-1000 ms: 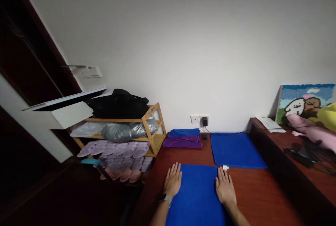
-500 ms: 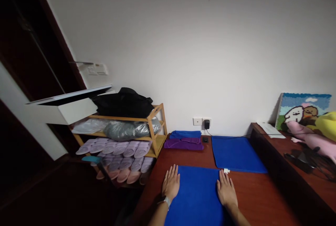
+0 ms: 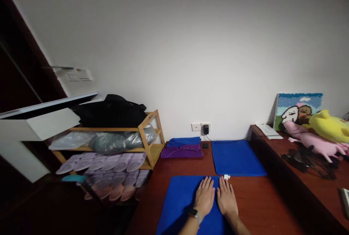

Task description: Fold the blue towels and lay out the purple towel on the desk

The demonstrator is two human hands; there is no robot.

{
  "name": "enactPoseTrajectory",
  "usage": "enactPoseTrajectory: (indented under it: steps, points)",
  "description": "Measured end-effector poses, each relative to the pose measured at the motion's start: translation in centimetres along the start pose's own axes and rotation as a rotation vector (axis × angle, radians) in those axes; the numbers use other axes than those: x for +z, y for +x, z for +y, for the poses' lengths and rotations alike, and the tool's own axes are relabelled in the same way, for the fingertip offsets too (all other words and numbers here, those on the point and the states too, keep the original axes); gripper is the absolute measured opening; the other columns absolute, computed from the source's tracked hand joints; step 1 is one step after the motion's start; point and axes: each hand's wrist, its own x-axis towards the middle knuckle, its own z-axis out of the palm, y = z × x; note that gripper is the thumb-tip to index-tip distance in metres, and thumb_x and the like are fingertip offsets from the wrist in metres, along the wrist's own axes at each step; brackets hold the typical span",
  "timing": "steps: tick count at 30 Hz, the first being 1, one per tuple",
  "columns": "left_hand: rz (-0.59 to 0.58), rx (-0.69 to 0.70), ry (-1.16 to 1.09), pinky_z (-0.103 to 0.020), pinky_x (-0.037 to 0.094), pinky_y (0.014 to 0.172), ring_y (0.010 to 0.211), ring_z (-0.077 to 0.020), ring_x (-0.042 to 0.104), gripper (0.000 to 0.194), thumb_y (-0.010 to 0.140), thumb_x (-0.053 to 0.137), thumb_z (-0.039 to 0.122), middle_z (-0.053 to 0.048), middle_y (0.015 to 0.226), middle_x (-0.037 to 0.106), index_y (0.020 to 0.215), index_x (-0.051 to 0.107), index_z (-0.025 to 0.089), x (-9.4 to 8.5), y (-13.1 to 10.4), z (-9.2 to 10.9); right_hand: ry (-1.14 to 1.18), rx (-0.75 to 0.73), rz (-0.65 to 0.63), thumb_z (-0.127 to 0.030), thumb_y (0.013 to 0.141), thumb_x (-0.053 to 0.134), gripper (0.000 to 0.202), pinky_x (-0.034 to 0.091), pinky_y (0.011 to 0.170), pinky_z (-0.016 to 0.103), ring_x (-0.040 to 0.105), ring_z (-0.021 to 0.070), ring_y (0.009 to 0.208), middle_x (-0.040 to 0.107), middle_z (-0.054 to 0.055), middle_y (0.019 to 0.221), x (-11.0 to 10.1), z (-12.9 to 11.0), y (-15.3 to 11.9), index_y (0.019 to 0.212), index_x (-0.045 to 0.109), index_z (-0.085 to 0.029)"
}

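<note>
A blue cloth (image 3: 177, 202) lies spread on the reddish-brown table (image 3: 261, 206). Flat on its right half rests my left hand (image 3: 204, 196), fingers extended, with a watch on the wrist. Close beside it, my right hand (image 3: 227, 198) lies flat at the cloth's right edge, fingers extended. Neither hand grips anything. Behind them to the right, a second blue cloth (image 3: 237, 158) lies flat, with a white tag (image 3: 227, 177) at its near edge. Folded purple cloth (image 3: 182, 151) and folded blue cloth (image 3: 184, 141) sit at the table's back left.
A wooden rack (image 3: 148, 147) with slippers, plastic-wrapped items and a black bag (image 3: 111, 113) stands left. A plugged-in adapter (image 3: 206, 129) has a thin cable running right. On the raised surface at right are plush toys (image 3: 313, 142), cables and a picture (image 3: 297, 109).
My left hand has moved right across the cloth, from its left edge to near my right hand. The view has turned slightly right.
</note>
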Motion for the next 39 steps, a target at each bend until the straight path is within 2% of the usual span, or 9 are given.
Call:
enactPoseTrajectory:
  steps: [2, 4, 13, 20, 25, 30, 33, 36, 39]
  points:
    - [-0.047, -0.029, -0.020, -0.047, 0.035, 0.123, 0.147, -0.0219, 0.043, 0.053, 0.107, 0.022, 0.036, -0.005, 0.157, 0.050, 0.155, 0.041, 0.025, 0.8, 0.6, 1.0, 0.002, -0.002, -0.007, -0.040, 0.100, 0.017, 0.066, 0.014, 0.127, 0.045, 0.016, 0.0235, 0.156, 0.021, 0.004, 0.167, -0.1, 0.0, 0.0, 0.159, 0.026, -0.012]
    - [-0.112, -0.056, -0.030, -0.047, 0.031, 0.125, 0.150, -0.0212, 0.037, 0.054, 0.108, 0.019, 0.039, -0.003, 0.161, 0.043, 0.157, 0.037, 0.026, 0.6, 0.4, 0.0, -0.002, 0.010, -0.017, -0.039, 0.100, 0.016, 0.066, 0.014, 0.127, 0.044, 0.016, 0.0230, 0.156, 0.021, 0.003, 0.168, -0.3, -0.1, 0.0, 0.159, 0.024, -0.012]
    - [-0.219, -0.439, 0.147, -0.046, 0.022, 0.127, 0.155, -0.0220, 0.024, 0.063, 0.105, 0.021, 0.047, -0.006, 0.167, 0.028, 0.160, 0.029, 0.016, -5.5, -6.3, -13.0, -0.003, 0.033, -0.039, -0.042, 0.101, 0.010, 0.067, 0.010, 0.128, 0.042, 0.011, 0.0212, 0.157, 0.016, 0.002, 0.169, -0.4, -0.1, -0.1, 0.161, 0.017, -0.012]
    - [-0.141, -0.532, 0.238, -0.047, 0.026, 0.125, 0.153, -0.0235, 0.030, 0.059, 0.102, 0.023, 0.031, -0.006, 0.164, 0.035, 0.158, 0.035, 0.017, -6.3, -9.6, -16.5, -0.032, 0.028, -0.025, -0.041, 0.100, 0.010, 0.068, 0.012, 0.128, 0.042, 0.012, 0.0213, 0.157, 0.019, 0.003, 0.169, 0.0, -0.1, -0.3, 0.160, 0.019, -0.010]
    - [0.036, -0.461, 0.244, -0.048, 0.026, 0.126, 0.153, -0.0245, 0.031, 0.058, 0.103, 0.026, 0.029, -0.008, 0.163, 0.037, 0.160, 0.030, 0.017, -6.3, -8.8, -13.5, -0.041, 0.023, -0.013, -0.041, 0.100, 0.010, 0.068, 0.012, 0.127, 0.042, 0.014, 0.0216, 0.157, 0.019, 0.003, 0.169, 0.3, 0.1, -0.3, 0.160, 0.020, -0.011]
    - [-0.060, -0.113, 0.038, -0.044, 0.027, 0.127, 0.154, -0.0210, 0.027, 0.056, 0.107, 0.023, 0.036, -0.001, 0.167, 0.031, 0.161, 0.023, 0.025, -3.7, -4.4, -3.6, -0.046, 0.017, -0.010, -0.039, 0.100, 0.013, 0.067, 0.013, 0.127, 0.043, 0.016, 0.0224, 0.156, 0.021, 0.004, 0.168, 0.6, 0.2, -0.1, 0.160, 0.023, -0.011]
    - [-0.121, -0.067, -0.041, -0.044, 0.027, 0.127, 0.155, -0.0206, 0.025, 0.057, 0.107, 0.019, 0.040, -0.001, 0.167, 0.030, 0.162, 0.019, 0.025, -1.8, -2.8, 0.6, -0.073, -0.004, -0.004, -0.038, 0.099, 0.014, 0.067, 0.013, 0.127, 0.044, 0.016, 0.0235, 0.156, 0.022, 0.005, 0.168, 0.8, 0.3, -0.1, 0.160, 0.024, -0.010]
    - [-0.162, -0.094, -0.048, -0.046, 0.026, 0.127, 0.154, -0.0215, 0.026, 0.058, 0.107, 0.016, 0.043, -0.002, 0.166, 0.032, 0.162, 0.019, 0.024, -1.3, -3.2, 0.1, -0.069, -0.007, 0.000, -0.039, 0.100, 0.014, 0.067, 0.013, 0.127, 0.044, 0.016, 0.0235, 0.156, 0.022, 0.005, 0.168, 0.9, 0.4, -0.1, 0.159, 0.024, -0.010]
    - [-0.163, -0.198, 0.004, -0.047, 0.025, 0.127, 0.154, -0.0222, 0.026, 0.059, 0.107, 0.016, 0.046, -0.003, 0.166, 0.031, 0.162, 0.020, 0.025, -2.6, -5.1, -4.3, -0.051, 0.004, -0.004, -0.040, 0.100, 0.013, 0.068, 0.013, 0.127, 0.044, 0.016, 0.0230, 0.156, 0.022, 0.005, 0.168, 0.8, 0.4, -0.1, 0.160, 0.023, -0.010]
